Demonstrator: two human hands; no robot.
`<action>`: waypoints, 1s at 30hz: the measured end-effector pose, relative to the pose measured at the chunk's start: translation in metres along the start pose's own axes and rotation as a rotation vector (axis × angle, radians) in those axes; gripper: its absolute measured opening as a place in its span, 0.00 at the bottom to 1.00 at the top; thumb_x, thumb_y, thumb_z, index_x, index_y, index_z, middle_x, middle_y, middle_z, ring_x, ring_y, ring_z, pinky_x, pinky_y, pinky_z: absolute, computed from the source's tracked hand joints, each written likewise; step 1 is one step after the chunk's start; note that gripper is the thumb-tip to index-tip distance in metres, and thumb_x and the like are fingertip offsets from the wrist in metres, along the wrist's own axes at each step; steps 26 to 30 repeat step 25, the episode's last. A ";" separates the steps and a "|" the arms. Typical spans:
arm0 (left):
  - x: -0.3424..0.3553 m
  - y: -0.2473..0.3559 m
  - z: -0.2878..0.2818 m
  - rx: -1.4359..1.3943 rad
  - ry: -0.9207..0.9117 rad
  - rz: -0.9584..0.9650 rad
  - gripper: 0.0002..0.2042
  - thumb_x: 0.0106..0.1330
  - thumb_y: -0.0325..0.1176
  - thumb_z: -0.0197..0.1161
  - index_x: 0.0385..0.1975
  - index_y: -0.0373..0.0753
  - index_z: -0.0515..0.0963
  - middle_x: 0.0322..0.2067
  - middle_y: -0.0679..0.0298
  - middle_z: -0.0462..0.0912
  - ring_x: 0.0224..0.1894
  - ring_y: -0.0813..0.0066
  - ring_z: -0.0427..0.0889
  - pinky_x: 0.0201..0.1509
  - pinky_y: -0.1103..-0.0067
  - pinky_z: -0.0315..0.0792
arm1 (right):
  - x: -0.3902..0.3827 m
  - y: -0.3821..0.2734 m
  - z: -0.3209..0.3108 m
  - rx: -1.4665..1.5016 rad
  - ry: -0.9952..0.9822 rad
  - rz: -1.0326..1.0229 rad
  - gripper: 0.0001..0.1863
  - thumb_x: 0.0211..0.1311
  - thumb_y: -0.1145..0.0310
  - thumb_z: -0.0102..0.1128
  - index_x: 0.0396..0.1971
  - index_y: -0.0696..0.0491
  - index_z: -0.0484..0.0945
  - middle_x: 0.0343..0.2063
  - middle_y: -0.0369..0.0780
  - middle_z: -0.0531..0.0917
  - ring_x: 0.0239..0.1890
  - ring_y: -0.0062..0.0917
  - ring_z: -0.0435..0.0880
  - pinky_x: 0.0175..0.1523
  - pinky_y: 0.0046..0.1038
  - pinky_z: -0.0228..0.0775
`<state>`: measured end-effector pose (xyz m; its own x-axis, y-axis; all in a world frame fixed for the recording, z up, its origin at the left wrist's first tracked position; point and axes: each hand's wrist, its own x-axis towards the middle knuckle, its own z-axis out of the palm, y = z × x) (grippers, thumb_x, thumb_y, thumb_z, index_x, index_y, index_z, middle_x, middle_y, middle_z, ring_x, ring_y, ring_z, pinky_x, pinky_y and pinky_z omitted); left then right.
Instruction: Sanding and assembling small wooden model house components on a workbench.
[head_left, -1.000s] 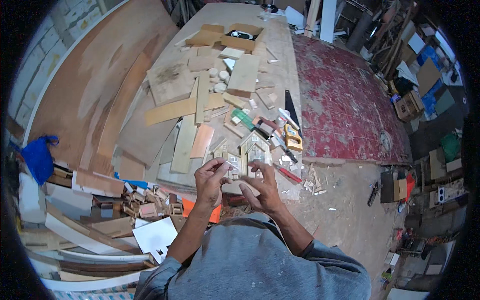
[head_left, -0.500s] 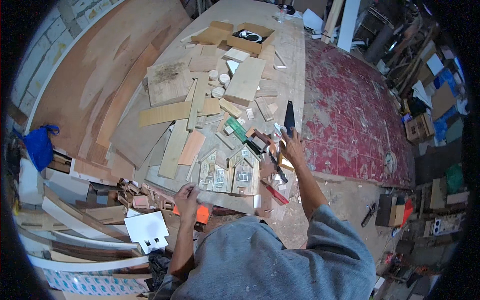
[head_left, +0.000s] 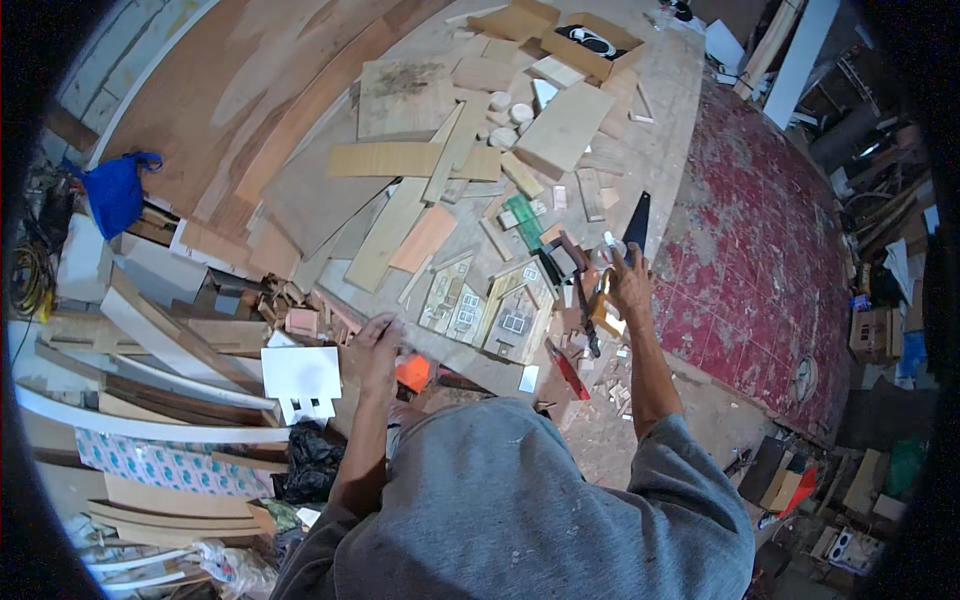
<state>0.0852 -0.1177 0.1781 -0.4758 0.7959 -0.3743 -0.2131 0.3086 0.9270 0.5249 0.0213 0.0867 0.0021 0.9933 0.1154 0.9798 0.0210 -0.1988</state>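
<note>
At the table's near left corner, my left hand [head_left: 373, 347] is raised with fingers curled and pinched together; whatever may be between them is too small to make out. To its right, house-shaped wooden pieces with small white window frames lie flat: a left house panel [head_left: 452, 300] and a right house panel [head_left: 517, 318]. My right hand [head_left: 630, 285] reaches over the table's right side, its fingers stretched and spread. Beside its fingertips stands a small white bottle [head_left: 609, 243], and a dark saw blade [head_left: 638, 217] lies just beyond. Contact with either is unclear.
Wood boards [head_left: 405, 235], round wooden discs [head_left: 503, 138] and a green piece [head_left: 521, 222] cover the table. A red-handled tool [head_left: 568, 372] lies near the front edge. An open cardboard box [head_left: 597, 45] sits at the back. Offcuts are piled at left.
The whole view has turned, so the table appears shifted right and up. My right hand keeps its place by the bottle; my left hand sits slightly farther from the house panels.
</note>
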 end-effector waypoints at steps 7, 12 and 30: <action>0.006 0.027 0.004 -0.251 -0.113 -0.046 0.08 0.64 0.27 0.65 0.42 0.37 0.80 0.31 0.66 0.83 0.31 0.79 0.80 0.31 0.82 0.71 | -0.002 0.006 0.016 0.001 0.056 -0.029 0.27 0.58 0.75 0.56 0.60 0.44 0.74 0.63 0.49 0.70 0.60 0.46 0.73 0.62 0.50 0.65; 0.007 0.038 -0.002 -0.350 -0.261 -0.098 0.07 0.65 0.28 0.65 0.42 0.40 0.80 0.33 0.67 0.84 0.35 0.79 0.81 0.34 0.81 0.70 | 0.003 0.025 0.037 0.217 0.231 -0.113 0.24 0.54 0.83 0.54 0.53 0.52 0.79 0.57 0.53 0.74 0.51 0.50 0.81 0.53 0.41 0.76; 0.002 0.061 -0.030 -0.135 -0.364 0.214 0.09 0.66 0.25 0.63 0.45 0.39 0.81 0.33 0.66 0.84 0.33 0.79 0.82 0.34 0.81 0.77 | -0.050 -0.170 -0.040 0.533 0.353 -0.354 0.32 0.58 0.63 0.67 0.63 0.45 0.69 0.66 0.47 0.65 0.60 0.38 0.74 0.62 0.54 0.60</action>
